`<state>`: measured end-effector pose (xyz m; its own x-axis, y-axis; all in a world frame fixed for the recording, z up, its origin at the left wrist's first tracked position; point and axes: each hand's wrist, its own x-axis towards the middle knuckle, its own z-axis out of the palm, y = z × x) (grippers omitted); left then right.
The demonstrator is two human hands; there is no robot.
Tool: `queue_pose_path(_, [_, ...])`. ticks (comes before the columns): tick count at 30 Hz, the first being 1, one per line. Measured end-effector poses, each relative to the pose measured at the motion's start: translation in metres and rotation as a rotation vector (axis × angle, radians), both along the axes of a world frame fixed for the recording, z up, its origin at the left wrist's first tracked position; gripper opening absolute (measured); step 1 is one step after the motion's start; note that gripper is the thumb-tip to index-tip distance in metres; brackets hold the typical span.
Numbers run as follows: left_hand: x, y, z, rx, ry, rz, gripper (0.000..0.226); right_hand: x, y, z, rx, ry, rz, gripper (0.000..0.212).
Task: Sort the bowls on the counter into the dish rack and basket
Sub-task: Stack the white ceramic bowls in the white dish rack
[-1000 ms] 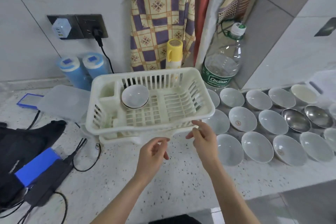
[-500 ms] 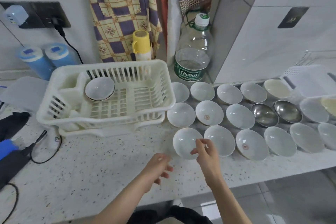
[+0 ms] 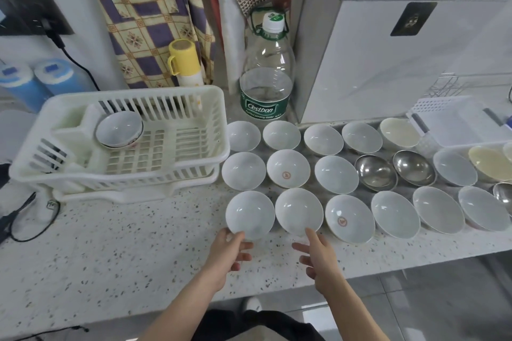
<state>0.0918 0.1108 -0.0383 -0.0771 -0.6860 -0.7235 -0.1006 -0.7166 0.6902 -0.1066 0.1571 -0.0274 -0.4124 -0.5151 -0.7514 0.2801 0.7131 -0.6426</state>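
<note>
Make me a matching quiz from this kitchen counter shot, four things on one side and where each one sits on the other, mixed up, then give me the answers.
Things:
1. yellow cup
2. water bottle
3. steel bowls
4. bowl in the dish rack

Places:
A. middle row of bowls on the counter
B. leaning near the dish rack's back-left corner
C. behind the dish rack, on top of a white flask
D. in the wall corner behind the bowls

Pairs: 1-C, 2-D, 3-A, 4-B

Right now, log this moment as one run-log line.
left hand: touching near rim of front-left white bowl | right hand: open, fingertip at next white bowl | dish rack: one bowl inside
</note>
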Motion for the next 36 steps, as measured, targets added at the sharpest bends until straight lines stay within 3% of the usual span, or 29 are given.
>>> queue_pose_path(11, [-0.004,-0.006,-0.005,0.062,0.172,0.099,0.033,0.005,-0.012,-0.002,-0.089,0.021,-0.066,0.029])
queue_pose_path(19, [0.009,-0.003,0.003,0.019,0.183,0.131,0.038,0.009,-0.009,-0.001,-0.155,0.065,-0.191,0.036])
queue_pose_path(29, [0.073,-0.011,0.043,-0.107,0.288,0.096,0.038,0.061,-0.011,0.028,-0.27,0.042,-0.331,0.026])
queue_pose_path(33, [0.105,-0.025,0.064,-0.154,0.348,0.122,0.042,0.089,-0.028,0.057,-0.38,0.034,-0.332,0.009])
queue_pose_path(36, [0.133,-0.038,0.078,-0.196,0.35,0.149,0.039,0.113,-0.046,0.078,-0.465,0.038,-0.328,0.015])
